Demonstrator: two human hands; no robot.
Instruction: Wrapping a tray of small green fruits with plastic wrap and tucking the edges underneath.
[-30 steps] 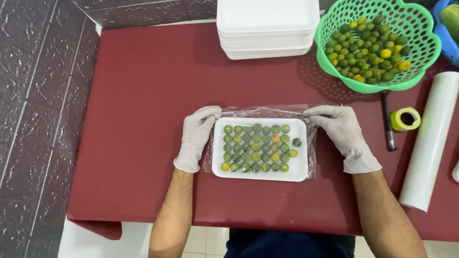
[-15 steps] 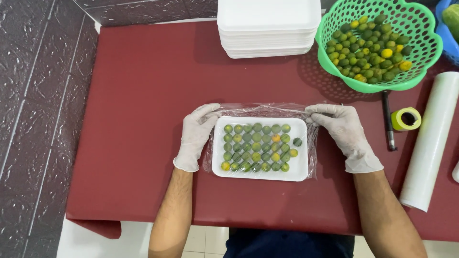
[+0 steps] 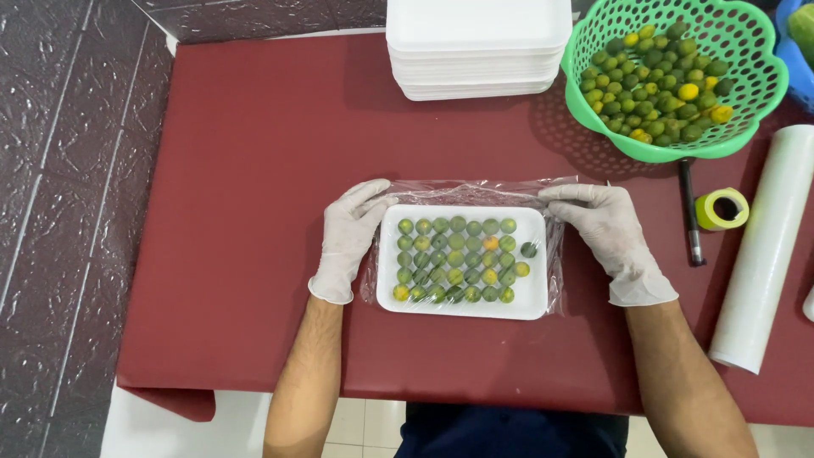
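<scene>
A dark red cloth-covered table [image 3: 254, 170] fills the frame. At centre lies a white foam tray of small green limes [image 3: 460, 261]. A stack of white foam trays [image 3: 479, 47], a green plastic basket [image 3: 746, 140], a black pen [image 3: 690, 214], a yellow tape roll [image 3: 722, 209] and a white film roll [image 3: 763, 246] sit top and right.

The right hand [image 3: 609, 233] has crept slightly up along the plastic film [image 3: 475, 192]. The left hand [image 3: 349, 237] has barely shifted.

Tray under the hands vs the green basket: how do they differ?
The white tray is flat, rectangular and covered in clear film; the green basket is round, perforated and uncovered. The tray's small fruits lie in neat rows; the basket's are heaped loosely. Both hold small green and yellow fruits.
</scene>
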